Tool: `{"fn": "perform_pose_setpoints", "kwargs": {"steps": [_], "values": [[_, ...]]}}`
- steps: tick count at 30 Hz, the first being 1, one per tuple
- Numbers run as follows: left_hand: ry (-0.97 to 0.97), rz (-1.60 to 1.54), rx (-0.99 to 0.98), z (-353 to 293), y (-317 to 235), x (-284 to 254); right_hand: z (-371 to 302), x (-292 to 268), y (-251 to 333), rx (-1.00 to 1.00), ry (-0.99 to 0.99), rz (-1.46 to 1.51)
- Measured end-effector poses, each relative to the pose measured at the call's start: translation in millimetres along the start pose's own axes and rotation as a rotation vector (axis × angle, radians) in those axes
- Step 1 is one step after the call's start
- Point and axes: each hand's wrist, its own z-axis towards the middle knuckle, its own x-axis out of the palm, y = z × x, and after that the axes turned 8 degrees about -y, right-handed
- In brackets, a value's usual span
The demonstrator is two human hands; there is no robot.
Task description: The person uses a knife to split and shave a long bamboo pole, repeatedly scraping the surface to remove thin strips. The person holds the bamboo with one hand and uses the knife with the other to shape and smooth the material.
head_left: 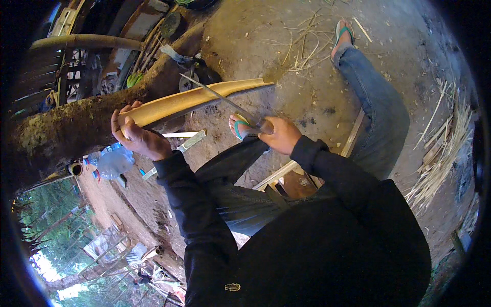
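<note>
A long, split length of bamboo [171, 106], pale yellow on its hollow inner face, lies slantwise in front of me. My left hand [143, 134] grips its near left end, with fingers round one edge and the thumb on the other. In my right hand [280, 135] is a knife [232, 105], held by its handle. Its long narrow blade points up and left and crosses over the bamboo's far half. Whether the blade touches the bamboo, I cannot tell.
A thick log [71, 125] runs along the left. Beside it lies a clear plastic jug [115, 162]. Thin strips [307, 48] are scattered on the dirt floor ahead, and a bundle of strips [445, 148] lies at the right. Wooden slats [276, 175] show between my legs.
</note>
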Motion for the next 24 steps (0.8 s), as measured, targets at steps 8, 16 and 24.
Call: {"fn": "perform_pose_setpoints", "kwargs": {"steps": [8, 16, 24], "values": [[0.011, -0.018, 0.04, -7, -10, 8, -9, -2, -31, 0.088, 0.054, -0.086], [-0.001, -0.01, 0.045, -17, -16, 11, -9, 12, -38, 0.142, -0.019, -0.105], [-0.04, 0.005, 0.029, -18, -7, -8, -13, 4, -44, 0.159, 0.003, -0.196]]}}
